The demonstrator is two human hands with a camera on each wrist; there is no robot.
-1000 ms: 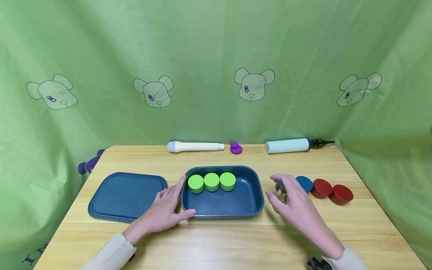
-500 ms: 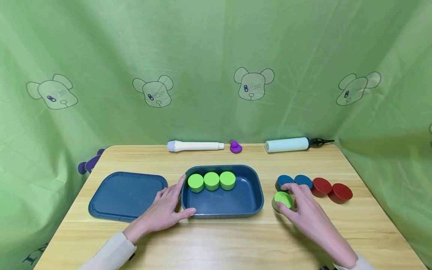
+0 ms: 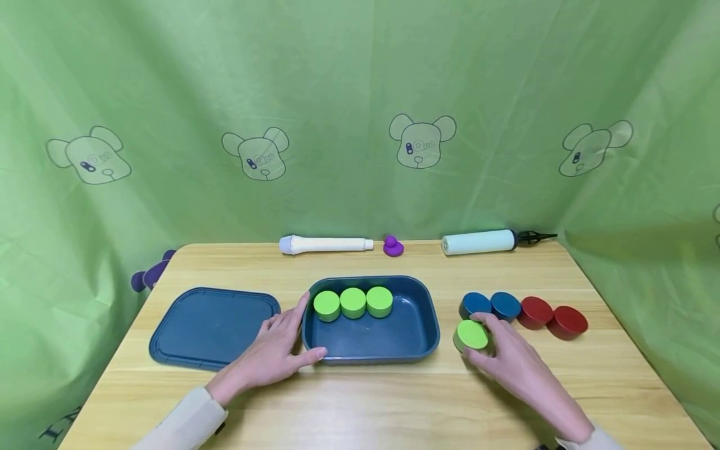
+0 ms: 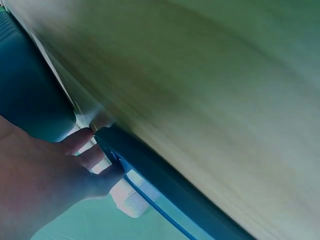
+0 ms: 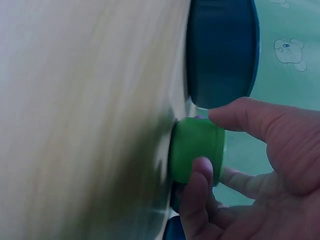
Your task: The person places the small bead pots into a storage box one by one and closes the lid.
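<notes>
In the head view a dark blue plastic box (image 3: 371,340) stands mid-table, holding a row of three light green round blocks (image 3: 353,303) along its back side. My left hand (image 3: 278,353) rests against its left end, fingers reaching along that side and thumb at the front left corner. Right of the box, my right hand (image 3: 509,356) pinches another green round block (image 3: 470,335) between thumb and fingers. The right wrist view shows that green block (image 5: 195,150) close to the tabletop, the thumb at its upper edge and fingers on its side.
Two blue round blocks (image 3: 505,305) and two red ones (image 3: 568,322) line up behind my right hand. A flat blue lid (image 3: 214,325) lies on the left. Along the back edge are a white toy microphone (image 3: 326,244), a purple knobbed piece (image 3: 393,247) and a pale blue hand pump (image 3: 478,242).
My right hand has moved slightly right and its thumb and fingers have closed around the green block beside the box. The left hand has stayed at the box.
</notes>
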